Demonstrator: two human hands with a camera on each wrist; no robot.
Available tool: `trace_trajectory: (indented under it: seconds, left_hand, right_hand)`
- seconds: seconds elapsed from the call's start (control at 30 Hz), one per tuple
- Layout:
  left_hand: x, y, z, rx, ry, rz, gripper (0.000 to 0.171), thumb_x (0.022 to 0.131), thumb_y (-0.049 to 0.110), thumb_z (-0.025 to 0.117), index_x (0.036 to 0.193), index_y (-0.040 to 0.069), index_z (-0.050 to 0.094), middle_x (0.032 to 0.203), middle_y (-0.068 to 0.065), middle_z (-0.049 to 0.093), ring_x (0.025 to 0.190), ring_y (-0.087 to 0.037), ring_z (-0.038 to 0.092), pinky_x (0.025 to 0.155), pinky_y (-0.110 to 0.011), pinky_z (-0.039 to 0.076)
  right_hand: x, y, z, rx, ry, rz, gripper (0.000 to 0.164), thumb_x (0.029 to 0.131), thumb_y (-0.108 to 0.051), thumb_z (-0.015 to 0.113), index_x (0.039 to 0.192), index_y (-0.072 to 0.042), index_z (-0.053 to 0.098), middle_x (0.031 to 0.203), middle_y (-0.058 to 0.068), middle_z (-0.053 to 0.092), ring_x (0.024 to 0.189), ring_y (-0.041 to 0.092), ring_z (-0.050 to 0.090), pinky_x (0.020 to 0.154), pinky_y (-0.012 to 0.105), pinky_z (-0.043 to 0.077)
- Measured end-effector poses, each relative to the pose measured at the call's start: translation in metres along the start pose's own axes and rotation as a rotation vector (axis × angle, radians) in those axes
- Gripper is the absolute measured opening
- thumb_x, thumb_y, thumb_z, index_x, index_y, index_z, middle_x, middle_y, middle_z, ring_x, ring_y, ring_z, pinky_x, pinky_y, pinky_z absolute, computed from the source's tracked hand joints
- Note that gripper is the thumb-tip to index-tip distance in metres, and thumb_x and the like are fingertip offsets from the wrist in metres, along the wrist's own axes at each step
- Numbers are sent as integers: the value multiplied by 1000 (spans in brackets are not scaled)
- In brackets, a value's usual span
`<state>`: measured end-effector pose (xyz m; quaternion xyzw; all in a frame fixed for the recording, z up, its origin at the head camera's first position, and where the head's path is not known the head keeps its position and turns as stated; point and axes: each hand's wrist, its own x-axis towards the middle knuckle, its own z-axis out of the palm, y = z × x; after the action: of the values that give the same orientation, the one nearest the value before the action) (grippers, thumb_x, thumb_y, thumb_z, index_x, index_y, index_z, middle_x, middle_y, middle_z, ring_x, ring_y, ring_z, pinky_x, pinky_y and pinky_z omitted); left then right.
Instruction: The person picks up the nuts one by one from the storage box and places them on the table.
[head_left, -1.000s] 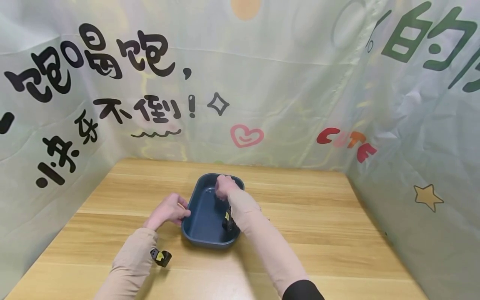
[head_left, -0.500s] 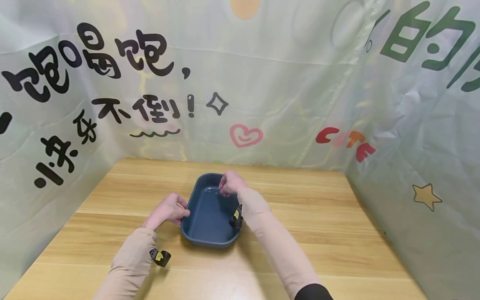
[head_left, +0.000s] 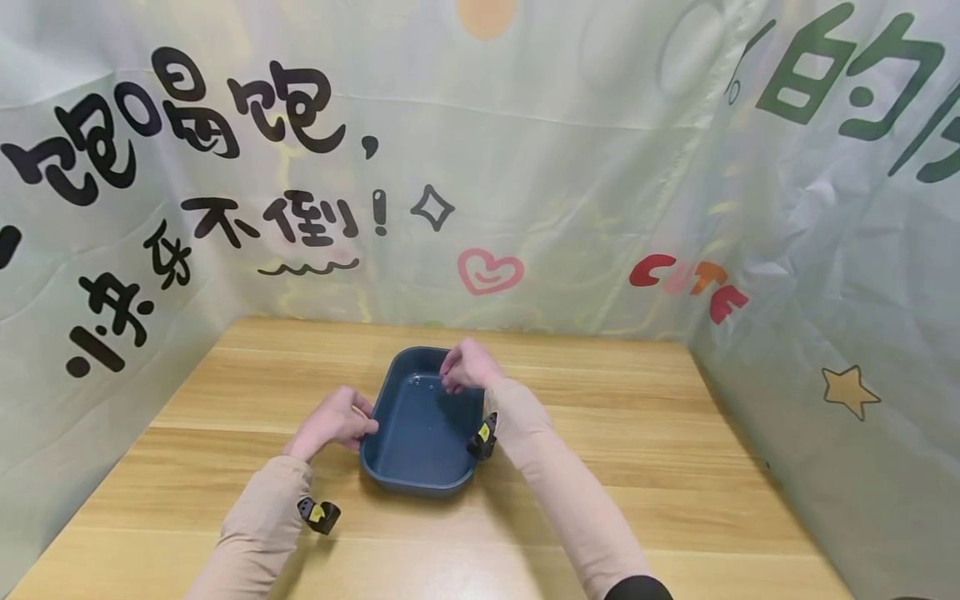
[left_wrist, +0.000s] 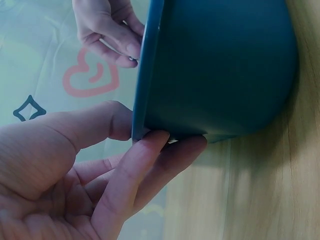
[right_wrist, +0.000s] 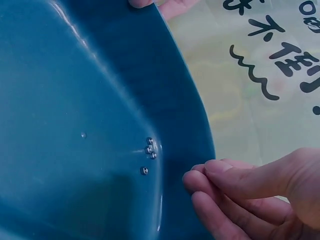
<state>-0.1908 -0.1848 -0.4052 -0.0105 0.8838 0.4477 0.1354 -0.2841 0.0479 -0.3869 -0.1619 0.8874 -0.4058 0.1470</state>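
Right hand (head_left: pixel 467 365) shifted to bin (head_left: pixel 420 442)'s one o'clock, pinching shiny bead (left_wrist: pixel 133 59), apparently picked; left hand (head_left: pixel 341 417) pinches rim (head_left: pixel 378 396) at nine.

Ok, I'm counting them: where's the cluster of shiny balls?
In the right wrist view, the cluster of shiny balls lies inside the blue tray, near its far wall, left of the right hand.

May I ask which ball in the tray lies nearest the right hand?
The lowest ball in the right wrist view, separate from the three clustered balls.
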Motion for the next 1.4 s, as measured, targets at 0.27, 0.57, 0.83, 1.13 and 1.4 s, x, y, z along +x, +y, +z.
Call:
trace_trajectory:
  seconds: [0.27, 0.57, 0.83, 1.13, 1.4]
  left_hand:
    - [1, -2, 0, 3, 0, -4, 28, 81, -2, 67, 104, -15, 61, 80, -17, 70, 61, -17, 68, 56, -32, 64]
    - [1, -1, 0, 9, 2, 2, 29, 80, -2, 67, 104, -15, 61, 79, -18, 70, 61, -17, 68, 56, -32, 64]
    - [0, 1, 0, 10, 7, 8, 28, 79, -2, 66, 103, -15, 61, 77, -17, 69, 59, -16, 67, 55, -32, 64]
    - [0, 1, 0, 15, 3, 8, 28, 79, -2, 66, 104, -16, 61, 76, -16, 69, 57, -14, 66, 55, -30, 63]
    - [-2, 2, 0, 24, 8, 1, 26, 80, -2, 67, 102, -15, 62, 77, -17, 69, 58, -15, 66, 56, -31, 64]
  right_hand:
    - [-11, 0, -7, 95, 31, 10, 19, 82, 12, 71, 100, 15, 69, 87, 26, 75, 81, 38, 76, 78, 46, 66]
    - [-22, 7, -15, 161, 74, -29, 18, 84, 10, 70, 101, 17, 68, 90, 29, 74, 83, 40, 75, 81, 52, 63]
    - [-34, 21, -21, 243, 123, -102, 20, 84, 10, 70, 102, 19, 66, 89, 31, 73, 80, 39, 76, 79, 53, 64]
    - [-52, 41, -29, 347, 219, -139, 23, 83, 10, 71, 103, 21, 66, 89, 30, 74, 72, 25, 76, 75, 45, 66]
    - [-73, 65, -35, 384, 276, -156, 25, 85, 4, 73, 103, 20, 65, 93, 30, 74, 71, 10, 72, 71, 30, 65]
